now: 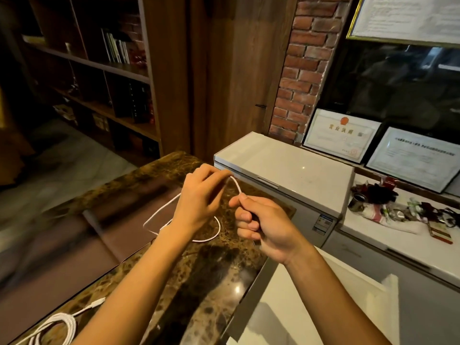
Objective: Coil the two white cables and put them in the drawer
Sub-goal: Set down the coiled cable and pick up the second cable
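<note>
Both hands hold one thin white cable above the brown marble counter. My left hand pinches it at the fingertips, and a short arc runs from there to my right hand, which is closed in a fist around it. Loose loops of the same cable hang below and left of my left hand. A second white cable lies coiled on the counter at the bottom left, its plug end pointing right. At the lower right there is a white open space that may be the drawer; I cannot tell.
A white chest freezer stands behind the counter. To the right, a white surface carries a metal cup and clutter. Framed certificates lean on the wall. Dark wooden shelves with books fill the left.
</note>
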Demonstrator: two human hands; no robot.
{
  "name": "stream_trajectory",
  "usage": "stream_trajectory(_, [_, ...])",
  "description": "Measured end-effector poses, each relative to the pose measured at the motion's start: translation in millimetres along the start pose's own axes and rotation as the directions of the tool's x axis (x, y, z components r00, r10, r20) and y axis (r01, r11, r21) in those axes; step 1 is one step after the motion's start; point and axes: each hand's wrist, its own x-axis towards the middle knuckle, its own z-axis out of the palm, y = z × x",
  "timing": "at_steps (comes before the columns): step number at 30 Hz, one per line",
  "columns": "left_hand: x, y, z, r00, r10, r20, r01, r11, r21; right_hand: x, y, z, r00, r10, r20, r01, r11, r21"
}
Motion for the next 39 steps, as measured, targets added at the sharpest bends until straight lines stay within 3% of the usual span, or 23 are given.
stream_trajectory(3, [6.4,2.1,10.6,0.994,-0.088,-0.056,0.083,0.992,-0.093,-4.0,0.6,-6.6,0.999,0.022,0.049,-0.026,0.996,0.080])
stream_trajectory(6, [3.7,7.5,19.2,0.995,-0.099,-0.019,0.096,0.988,-0.118,-5.6,-7.4,-11.6,0.993,-0.022,0.112,0.012,0.996,0.085])
stream_trajectory(9, [-4.1,11.0,26.7,0.991,-0.128,0.049,0.134,0.978,-0.157,-4.7,-18.0,-14.3,0.982,-0.044,0.185,0.061,0.995,-0.085])
stream_trajectory(13, [0.1,9.1,24.7,0.992,-0.108,0.068,0.115,0.988,-0.103,-2.4,-19.9,-20.3,0.964,0.084,0.252,-0.018,0.967,-0.256])
stream_trajectory(20, [9.6,0.2,14.9,0.993,-0.097,0.066,0.103,0.990,-0.096,19.0,-10.0,-28.0,0.989,0.030,0.146,-0.023,0.999,-0.047])
stream_trajectory(28, [8.9,2.4,14.2,0.997,-0.062,0.052,0.068,0.991,-0.116,26.9,-7.9,-30.7,0.989,0.032,0.145,-0.054,0.987,0.149])
stream_trajectory(30, [9.0,3.5,10.5,0.995,-0.049,0.083,0.058,0.991,-0.119,27.4,-9.7,-34.1,0.993,0.013,0.117,-0.024,0.995,0.099])
stream_trajectory(32, [10.3,5.3,5.0,0.990,-0.063,0.123,0.080,0.987,-0.137,25.2,-12.2,-36.1,0.998,-0.051,0.049,0.058,0.986,-0.158])
stream_trajectory(34, [14.6,7.9,-1.1,0.986,-0.080,0.149,0.101,0.985,-0.139,22.2,-12.7,-39.1,0.984,-0.179,-0.002,0.146,0.807,-0.572])
stream_trajectory(36, [20.4,12.4,-7.9,0.980,-0.100,0.173,0.125,0.982,-0.140,23.8,-11.6,-46.8,0.946,-0.323,0.014,0.172,0.465,-0.869])
stream_trajectory(37, [23.0,16.2,-11.7,0.974,-0.113,0.195,0.144,0.977,-0.157,25.1,-10.1,-52.4,0.930,-0.366,0.027,0.154,0.322,-0.934])
stream_trajectory(39, [26.8,23.5,-18.1,0.959,-0.132,0.251,0.187,0.959,-0.211,26.1,-8.8,-59.7,0.928,-0.371,0.039,0.133,0.232,-0.964])
